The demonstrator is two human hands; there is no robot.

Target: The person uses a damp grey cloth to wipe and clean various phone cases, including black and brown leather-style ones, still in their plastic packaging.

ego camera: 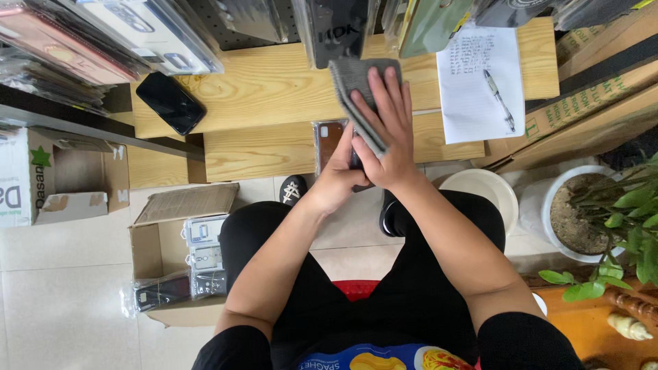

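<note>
While the left hand (338, 179) is gripping a phone case (329, 140) just above the desk (260, 147), the right hand (387, 133) is pressing a grey cloth (353, 75) over it, fingers (391, 92) spread flat.

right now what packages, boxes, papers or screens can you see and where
Dark smartphone: wooden shelf, left; black blank screen.
Handwritten sheet: shelf, right; white, pen on it.
Open cardboard box: floor, left; brown, holds packaged phone cases.
White carton: far left; green print.
Hanging phone-case packs: top; clear plastic.
</note>
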